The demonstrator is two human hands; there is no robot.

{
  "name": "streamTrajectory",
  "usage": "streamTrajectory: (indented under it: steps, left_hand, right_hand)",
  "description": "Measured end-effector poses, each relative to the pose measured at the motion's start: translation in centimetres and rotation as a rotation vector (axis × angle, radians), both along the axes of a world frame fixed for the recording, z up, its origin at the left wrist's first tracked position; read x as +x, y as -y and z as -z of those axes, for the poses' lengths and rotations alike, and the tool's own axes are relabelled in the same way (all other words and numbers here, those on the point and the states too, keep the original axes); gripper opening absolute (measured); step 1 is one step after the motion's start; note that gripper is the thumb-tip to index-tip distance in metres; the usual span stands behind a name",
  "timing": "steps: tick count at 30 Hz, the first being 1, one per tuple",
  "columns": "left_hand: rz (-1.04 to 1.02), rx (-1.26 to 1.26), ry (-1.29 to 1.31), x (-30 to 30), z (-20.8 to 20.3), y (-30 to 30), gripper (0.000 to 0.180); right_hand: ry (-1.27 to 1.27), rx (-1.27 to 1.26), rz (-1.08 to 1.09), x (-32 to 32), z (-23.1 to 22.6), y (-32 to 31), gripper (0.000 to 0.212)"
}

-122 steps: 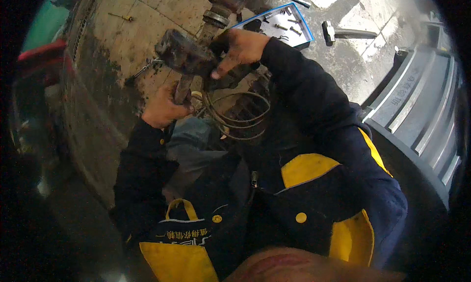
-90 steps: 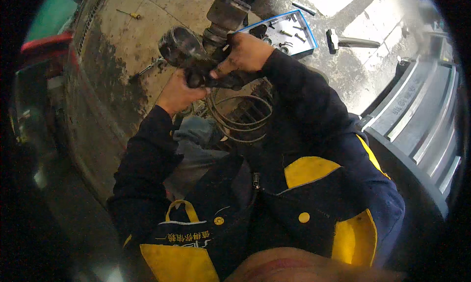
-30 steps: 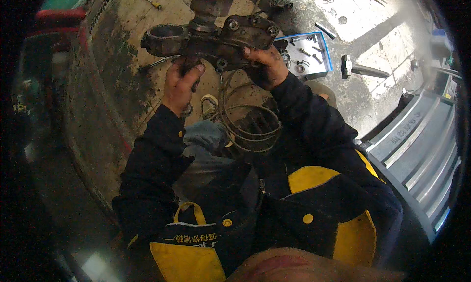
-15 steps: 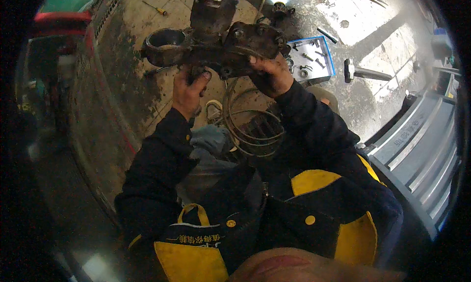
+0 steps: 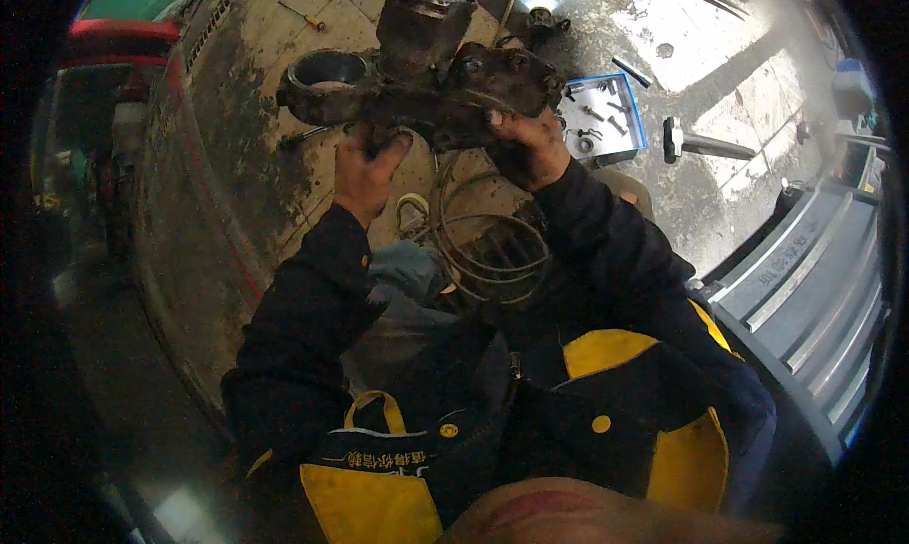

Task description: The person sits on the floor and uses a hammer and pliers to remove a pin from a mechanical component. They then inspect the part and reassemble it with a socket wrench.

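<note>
Both my hands hold up a dark, greasy cast metal car part (image 5: 417, 108). It has an open round ring at its left, a wide cylinder rising from its middle and a bolted block at its right. My left hand (image 5: 367, 173) grips the underside near the ring, thumb up and the other fingers partly hidden. At the right end, my right hand (image 5: 530, 148) is closed on the block, its thumb on the near face and its fingers hidden behind. Beneath the part, a coil of hose or cable (image 5: 492, 260) lies on the floor.
A white tray with blue edges (image 5: 615, 153) holds several bolts and small metal parts. To its right lies a hammer (image 5: 705, 144). A screwdriver (image 5: 303, 16) lies at the far left, a dark rod (image 5: 631, 71) behind the tray. A grey drawer cabinet (image 5: 805, 279) stands at the right.
The metal part has shifted slightly to the right in my hands, and its cylinder now leans a little more to the right. Both hands keep their hold.
</note>
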State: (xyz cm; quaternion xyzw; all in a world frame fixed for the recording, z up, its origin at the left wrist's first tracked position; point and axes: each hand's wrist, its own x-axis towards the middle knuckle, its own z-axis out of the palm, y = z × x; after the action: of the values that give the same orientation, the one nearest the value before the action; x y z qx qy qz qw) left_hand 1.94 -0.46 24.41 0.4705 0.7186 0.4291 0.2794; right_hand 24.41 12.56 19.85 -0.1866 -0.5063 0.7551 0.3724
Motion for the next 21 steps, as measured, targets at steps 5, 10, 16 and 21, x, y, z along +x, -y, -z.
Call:
streamTrajectory:
  steps: [5, 10, 16, 21]
  left_hand:
    - [-0.047, -0.114, 0.176, 0.1, -0.9, -0.4, 0.040]
    - [-0.013, -0.039, 0.113, 0.3, -1.6, -0.6, 0.039]
    - [-0.062, -0.029, 0.030, 0.6, -3.3, 0.1, 0.038]
    - [-0.053, -0.103, 0.083, -0.5, -4.1, 0.0, 0.040]
  right_hand:
    - [-0.079, -0.123, -0.018, -0.1, -1.8, 0.0, 0.053]
    - [-0.225, -0.275, -0.018, -0.2, -2.9, 1.2, 0.056]
    - [0.111, 0.033, 0.098, -0.6, -2.7, 1.4, 0.054]
    - [0.334, 0.408, 0.154, -0.1, -2.8, 0.4, 0.058]
